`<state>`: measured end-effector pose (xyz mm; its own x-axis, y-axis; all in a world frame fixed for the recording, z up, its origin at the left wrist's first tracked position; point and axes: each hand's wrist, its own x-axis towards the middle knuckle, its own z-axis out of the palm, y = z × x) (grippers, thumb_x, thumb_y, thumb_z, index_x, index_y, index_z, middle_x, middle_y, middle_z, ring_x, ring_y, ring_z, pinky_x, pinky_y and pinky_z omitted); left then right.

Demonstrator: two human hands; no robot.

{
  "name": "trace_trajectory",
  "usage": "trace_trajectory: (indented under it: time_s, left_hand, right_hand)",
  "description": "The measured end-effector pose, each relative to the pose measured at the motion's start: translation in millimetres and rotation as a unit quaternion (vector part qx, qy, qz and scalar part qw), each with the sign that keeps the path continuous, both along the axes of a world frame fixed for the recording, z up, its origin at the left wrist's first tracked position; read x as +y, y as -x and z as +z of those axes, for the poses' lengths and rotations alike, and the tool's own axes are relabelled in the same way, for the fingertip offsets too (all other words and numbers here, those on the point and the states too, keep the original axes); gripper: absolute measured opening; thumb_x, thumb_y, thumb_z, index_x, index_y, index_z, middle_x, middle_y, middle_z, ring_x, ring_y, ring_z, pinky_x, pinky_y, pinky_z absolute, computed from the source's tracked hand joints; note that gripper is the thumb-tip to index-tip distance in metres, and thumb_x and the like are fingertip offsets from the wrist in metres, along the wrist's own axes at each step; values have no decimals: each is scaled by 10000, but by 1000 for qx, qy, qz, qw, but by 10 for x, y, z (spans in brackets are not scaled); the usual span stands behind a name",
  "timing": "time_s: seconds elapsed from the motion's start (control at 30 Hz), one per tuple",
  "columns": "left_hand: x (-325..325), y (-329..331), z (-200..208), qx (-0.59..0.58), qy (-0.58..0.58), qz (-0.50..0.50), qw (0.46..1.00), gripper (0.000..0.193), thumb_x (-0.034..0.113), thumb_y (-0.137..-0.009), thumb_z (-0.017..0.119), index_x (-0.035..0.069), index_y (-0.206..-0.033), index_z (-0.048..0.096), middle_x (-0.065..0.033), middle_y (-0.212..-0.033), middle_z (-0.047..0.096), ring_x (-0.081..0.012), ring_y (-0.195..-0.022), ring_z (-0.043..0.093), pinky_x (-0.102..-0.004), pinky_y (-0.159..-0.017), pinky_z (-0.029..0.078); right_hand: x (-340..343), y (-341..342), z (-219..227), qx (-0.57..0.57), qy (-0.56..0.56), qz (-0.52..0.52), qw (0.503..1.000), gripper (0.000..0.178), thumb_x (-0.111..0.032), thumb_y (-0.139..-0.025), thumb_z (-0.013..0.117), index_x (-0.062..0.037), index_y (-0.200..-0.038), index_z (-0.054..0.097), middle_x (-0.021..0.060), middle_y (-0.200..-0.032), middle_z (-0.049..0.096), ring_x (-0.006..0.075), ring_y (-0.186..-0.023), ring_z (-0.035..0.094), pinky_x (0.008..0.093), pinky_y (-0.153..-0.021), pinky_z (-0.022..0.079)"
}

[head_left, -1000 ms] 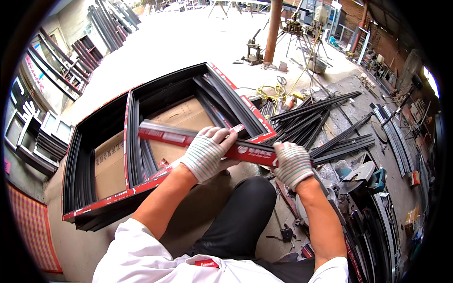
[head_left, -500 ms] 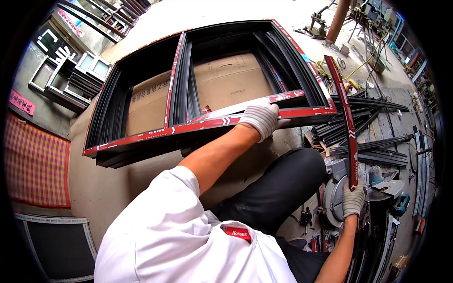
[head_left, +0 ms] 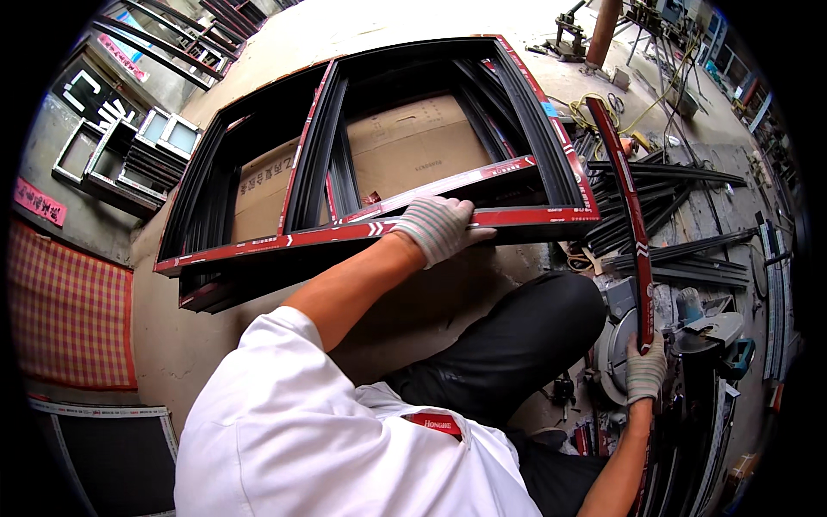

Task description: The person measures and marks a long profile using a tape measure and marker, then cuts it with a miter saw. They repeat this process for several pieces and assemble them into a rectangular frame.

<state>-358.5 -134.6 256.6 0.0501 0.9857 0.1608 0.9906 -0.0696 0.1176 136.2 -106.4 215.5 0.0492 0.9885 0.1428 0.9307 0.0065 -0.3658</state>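
Observation:
A stack of black window frames (head_left: 297, 172), faced with red protective film, lies in front of me. My left hand (head_left: 438, 229), in a striped knit glove, is closed round the near rail of the top frame. At the left, a gap shows between that rail and the frames underneath. My right hand (head_left: 646, 369), gloved as well, grips the lower end of a long black profile bar (head_left: 627, 185) with red film, held nearly upright. Beside that hand is a round-based cutting saw (head_left: 613, 358), partly hidden by the hand and bar.
Loose black profiles (head_left: 680, 185) are piled on the floor at the right. Brown cardboard (head_left: 413, 146) shows through the frame openings. Small frames (head_left: 129, 159) lean at the left wall near a checked cloth (head_left: 69, 306). Yellow cable (head_left: 586, 112) lies beyond the pile.
My left hand has moved left with the top frame's near rail, and the gap beneath its left end has widened. My right hand still holds the bar, almost in place.

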Motion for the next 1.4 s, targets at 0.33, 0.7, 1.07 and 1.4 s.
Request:
trace_trajectory:
  time_s: [0.33, 0.7, 1.07, 1.4]
  left_hand:
    - [-881, 563, 217, 12, -7, -74, 997, 459, 446, -827, 854, 53, -1011, 703, -114, -802, 694, -336, -777, 710, -455, -688, 554]
    - [-1721, 1463, 188, -191, -116, 65, 972, 325, 188, -930, 751, 4, -1194, 703, -166, -1050, 739, -352, -897, 727, -427, -845, 581]
    - [-1988, 1461, -403, -304, -250, 590, 705, 827, 540, -938, 778, -78, -1436, 542, -262, -1370, 653, -366, -1236, 643, -436, -1108, 472]
    - [-1728, 1578, -717, -509, -273, 574, 580, 648, 158, -828, 891, -72, -1335, 559, -140, -1217, 689, -220, -1020, 656, -363, -957, 534]
  right_hand:
    - [406, 598, 445, -4, 80, 44, 996, 474, -489, -936, 742, -112, -1218, 692, 184, -878, 725, 380, -822, 714, 462, -775, 550]
    - [582, 867, 385, 5, 40, 123, 992, 448, -393, -885, 806, -85, -1183, 678, 204, -1027, 727, 425, -949, 712, 507, -850, 559]
    - [946, 1871, 752, -6, -18, 264, 964, 476, -367, -834, 835, -57, -1162, 684, 220, -1055, 712, 429, -1001, 701, 501, -890, 564]
    - [964, 3282, 982, 9, -10, 499, 867, 450, -365, -844, 831, -41, -1131, 708, 207, -1122, 723, 388, -1114, 684, 455, -970, 564]
